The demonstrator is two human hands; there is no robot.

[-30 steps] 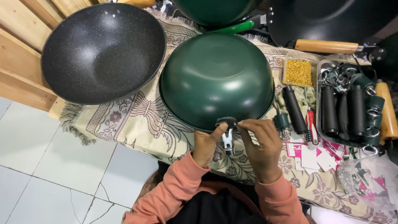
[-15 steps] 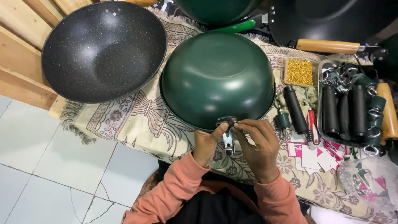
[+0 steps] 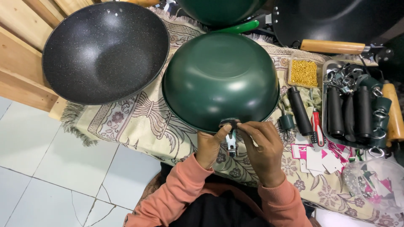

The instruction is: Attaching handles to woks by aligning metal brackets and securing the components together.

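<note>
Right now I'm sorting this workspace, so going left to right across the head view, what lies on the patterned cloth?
Speckled black wok → upturned dark green wok → loose black cylindrical handle → red-handled screwdriver → metal tray of black handles.

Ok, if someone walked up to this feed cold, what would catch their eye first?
Likely the green wok, upside down mid-frame on the patterned cloth, with the left hand and right hand at the metal bracket on its near rim. Next, the speckled black wok, open side up at top left, and the tray of black handles at right.
</note>
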